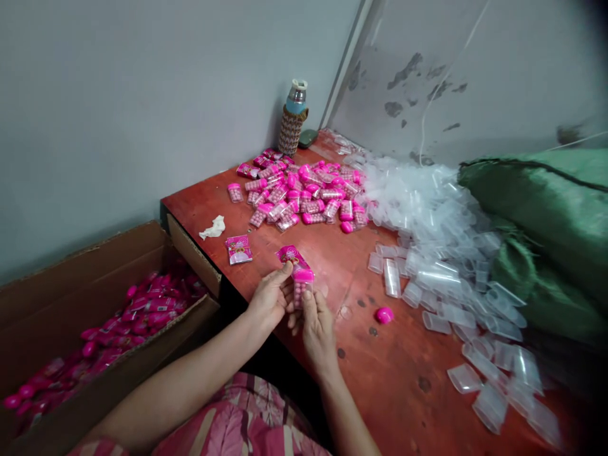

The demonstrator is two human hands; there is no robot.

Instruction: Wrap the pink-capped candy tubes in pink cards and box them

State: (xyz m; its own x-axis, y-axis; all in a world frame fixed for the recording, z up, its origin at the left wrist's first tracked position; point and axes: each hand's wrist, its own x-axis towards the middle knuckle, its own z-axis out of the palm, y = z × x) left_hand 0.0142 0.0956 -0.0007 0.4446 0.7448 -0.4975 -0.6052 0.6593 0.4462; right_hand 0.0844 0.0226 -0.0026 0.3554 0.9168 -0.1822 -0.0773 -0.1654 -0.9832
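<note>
The carton (166,351), low on the left, holds a heap of pink packs (156,307), some with rounded pink ends showing; these look the furthest along of the things in sight, though how full the carton is cannot be judged.

Ahead of the lap, both hands are over the near edge of the red bench (370,380). The left hand (270,297) has its thumb pressed down on a printed pink wrapper (292,255), fingers curled beneath. The right hand (318,326) pinches the lower part of a bottle (303,292) between thumb and fingers. The bottle is filled with pink beads and capped, its cap end up against the wrapper; the pair looks partly handled, as the bottle is still uncovered.

To the right lies one loose pink cap (384,315). Just beyond the left hand are more wrappers (239,250), flat, and a white scrap (213,227).

Farther off, a pile of bottles (308,197), filled and capped, lies bare, so plenty seem left to deal with. Right of it spreads a large heap of clear tubes (441,275), with no beads or caps visible on most, seemingly the least advanced. A green sack (541,234) adjoins them; a flask (290,130) stands by the wall.
</note>
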